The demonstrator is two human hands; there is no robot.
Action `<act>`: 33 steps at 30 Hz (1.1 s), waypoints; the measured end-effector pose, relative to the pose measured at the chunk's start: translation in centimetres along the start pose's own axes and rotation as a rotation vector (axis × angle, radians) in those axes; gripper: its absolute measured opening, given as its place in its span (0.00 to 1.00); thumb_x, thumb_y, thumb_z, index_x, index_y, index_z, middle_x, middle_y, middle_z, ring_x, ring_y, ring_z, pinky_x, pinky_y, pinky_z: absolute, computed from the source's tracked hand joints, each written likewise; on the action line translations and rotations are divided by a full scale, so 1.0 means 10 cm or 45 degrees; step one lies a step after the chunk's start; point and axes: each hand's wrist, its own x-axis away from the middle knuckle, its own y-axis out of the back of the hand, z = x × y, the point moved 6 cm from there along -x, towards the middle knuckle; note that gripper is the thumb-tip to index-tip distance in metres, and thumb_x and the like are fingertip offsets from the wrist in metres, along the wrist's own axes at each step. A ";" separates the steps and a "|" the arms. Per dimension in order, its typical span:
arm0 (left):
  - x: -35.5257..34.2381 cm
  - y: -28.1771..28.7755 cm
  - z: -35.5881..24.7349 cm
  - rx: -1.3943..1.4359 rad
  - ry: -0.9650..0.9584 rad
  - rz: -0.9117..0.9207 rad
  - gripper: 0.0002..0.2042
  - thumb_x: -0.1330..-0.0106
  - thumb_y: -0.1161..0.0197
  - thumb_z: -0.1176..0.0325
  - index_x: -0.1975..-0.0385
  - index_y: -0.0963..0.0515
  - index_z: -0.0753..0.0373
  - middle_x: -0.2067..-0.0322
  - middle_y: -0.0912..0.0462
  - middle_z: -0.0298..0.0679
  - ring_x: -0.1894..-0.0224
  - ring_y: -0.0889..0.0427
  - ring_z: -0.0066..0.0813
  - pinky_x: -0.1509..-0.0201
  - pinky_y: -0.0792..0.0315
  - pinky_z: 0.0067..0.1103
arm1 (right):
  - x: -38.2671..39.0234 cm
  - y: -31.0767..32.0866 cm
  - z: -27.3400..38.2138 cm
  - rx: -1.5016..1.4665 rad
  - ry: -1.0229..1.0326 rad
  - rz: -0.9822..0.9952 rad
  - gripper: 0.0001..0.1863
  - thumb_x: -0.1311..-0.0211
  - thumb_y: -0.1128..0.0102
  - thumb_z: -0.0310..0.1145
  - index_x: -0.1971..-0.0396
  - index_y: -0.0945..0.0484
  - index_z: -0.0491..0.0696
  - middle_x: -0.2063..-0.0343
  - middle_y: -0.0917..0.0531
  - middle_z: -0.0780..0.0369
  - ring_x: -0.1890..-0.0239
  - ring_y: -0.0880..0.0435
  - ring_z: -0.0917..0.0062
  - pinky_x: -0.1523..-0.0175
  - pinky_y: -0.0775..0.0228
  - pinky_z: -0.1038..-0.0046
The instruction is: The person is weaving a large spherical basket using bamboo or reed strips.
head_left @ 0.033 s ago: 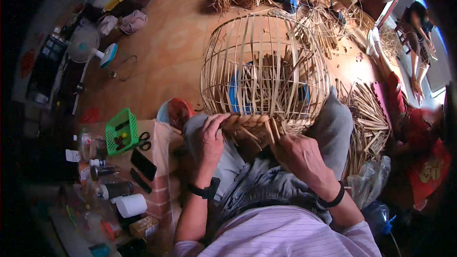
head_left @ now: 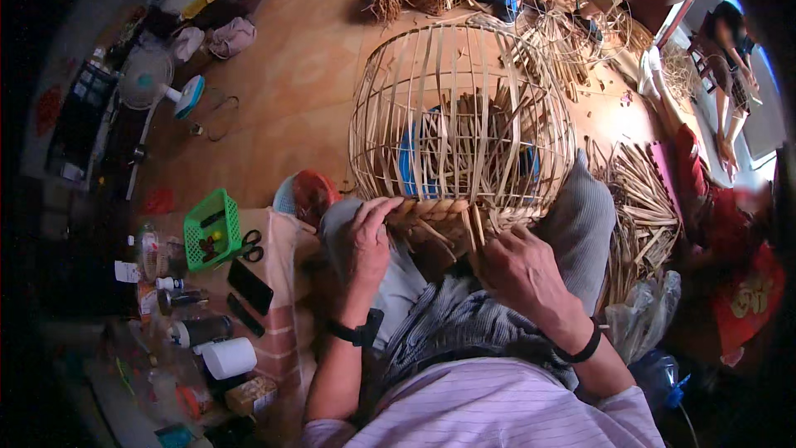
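An open, rounded basket frame [head_left: 464,75] of thin pale strips rests between my knees. Along its near edge runs a thick twisted rim [head_left: 431,209] of plant stalks. My left hand [head_left: 371,236] is closed around the left end of this rim, its fingers over the top. Just right of the twist, my right hand [head_left: 522,265] pinches flat straw strands [head_left: 473,226] that stand up from the rim; its fingertips are partly hidden behind the knuckles. Loose strand ends [head_left: 435,232] hang below the rim between my hands.
Cut stalks lie in a blue container [head_left: 408,162] behind the frame's strips. A stalk pile [head_left: 643,216] lies by my right knee. To my left, a low table carries a green basket [head_left: 217,214], scissors [head_left: 251,246], a phone [head_left: 250,286] and a white cup [head_left: 230,357]. Other people sit beyond.
My right hand has shifted slightly up, its knuckles turning, with the strands still in its grip. The left hand keeps its place on the rim.
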 end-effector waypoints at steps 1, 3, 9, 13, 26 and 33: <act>-0.01 -0.01 -0.05 -0.021 -0.001 0.030 0.25 0.39 0.45 0.88 0.42 0.18 0.62 0.44 0.17 0.47 0.38 0.19 0.50 0.30 0.27 0.35 | -0.07 0.08 0.08 0.059 0.179 -0.119 0.19 0.36 0.33 0.31 0.46 0.21 0.42 0.66 0.16 0.52 0.65 0.16 0.51 0.61 0.22 0.55; -0.02 -0.02 -0.03 -0.069 -0.046 -0.004 0.24 0.38 0.46 0.88 0.44 0.17 0.63 0.46 0.17 0.48 0.39 0.19 0.50 0.31 0.27 0.35 | -0.04 0.04 0.10 -0.020 0.151 -0.082 0.17 0.34 0.31 0.34 0.49 0.19 0.44 0.70 0.17 0.54 0.69 0.17 0.53 0.64 0.22 0.57; -0.20 -0.02 -0.11 -0.094 -0.126 -0.030 0.18 0.34 0.46 0.86 0.49 0.17 0.65 0.52 0.17 0.47 0.45 0.17 0.50 0.35 0.25 0.35 | 0.31 0.09 0.11 -0.053 -0.075 0.149 0.15 0.37 0.25 0.39 0.57 0.18 0.48 0.77 0.20 0.60 0.70 0.18 0.63 0.62 0.25 0.61; -0.36 -0.11 -0.85 -0.044 -0.203 0.050 0.16 0.32 0.42 0.84 0.48 0.16 0.64 0.50 0.16 0.48 0.43 0.16 0.51 0.35 0.24 0.36 | 0.52 0.47 0.23 0.049 0.099 0.070 0.16 0.40 0.25 0.38 0.57 0.18 0.48 0.76 0.21 0.63 0.70 0.18 0.68 0.64 0.28 0.62; -0.73 -0.67 -1.24 0.076 -0.369 0.478 0.30 0.39 0.46 0.93 0.36 0.22 0.62 0.45 0.17 0.52 0.41 0.16 0.56 0.34 0.23 0.37 | 1.28 0.97 -1.02 0.161 -0.794 -0.236 0.09 0.37 0.27 0.34 0.69 0.17 0.45 0.74 0.17 0.55 0.70 0.14 0.56 0.64 0.23 0.58; -0.74 -0.71 -1.18 0.078 -0.324 0.586 0.29 0.39 0.48 0.92 0.38 0.21 0.63 0.51 0.16 0.51 0.46 0.14 0.54 0.36 0.22 0.35 | 1.08 1.03 -1.12 0.384 -0.735 -0.482 0.11 0.43 0.24 0.31 0.61 0.16 0.49 0.60 0.17 0.57 0.53 0.17 0.56 0.50 0.23 0.58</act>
